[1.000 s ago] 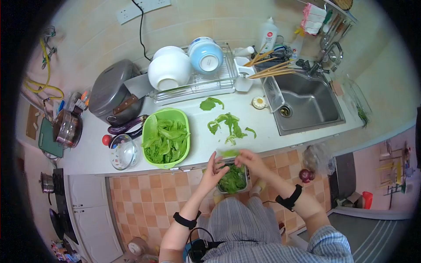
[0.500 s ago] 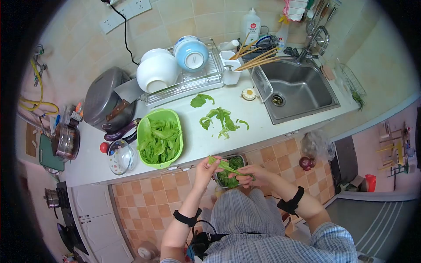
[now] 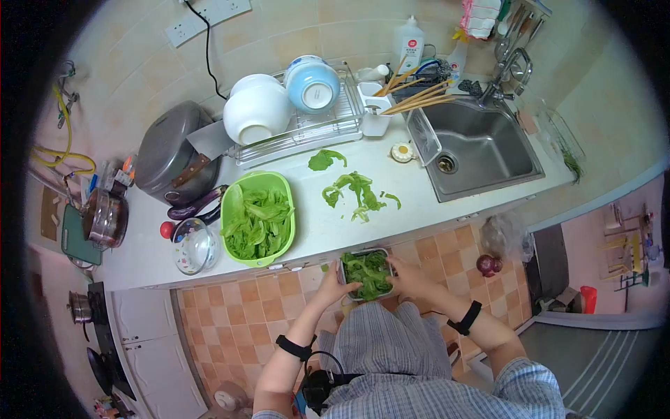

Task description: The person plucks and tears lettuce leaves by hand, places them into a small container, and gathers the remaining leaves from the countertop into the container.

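Below the counter's front edge, in front of my lap, is a rectangular bin (image 3: 366, 251) full of leafy green scraps (image 3: 366, 274). My left hand (image 3: 333, 285) grips the bin's left side, its thumb reaching in over the leaves. On the opposite side my right hand (image 3: 407, 277) holds the rim, some of its fingers hidden. Up on the counter, a light green basket (image 3: 260, 262) contains lettuce leaves (image 3: 257, 222). Torn lettuce pieces (image 3: 360, 194) and a separate leaf (image 3: 326, 160) lie to its right.
A dish rack (image 3: 307, 140) with bowls stands behind the basket, beside a cleaver (image 3: 209, 143) and a grey cooker (image 3: 169, 150). Eggplants (image 3: 192, 206), a tomato (image 3: 167, 230) and a glass bowl (image 3: 195, 248) sit left. The sink (image 3: 481, 153) is at right; onions (image 3: 488, 265) lie below.
The lettuce piece held between both hands has left them. Both hands have lowered and parted to the bin's two sides. The view has shifted slightly.
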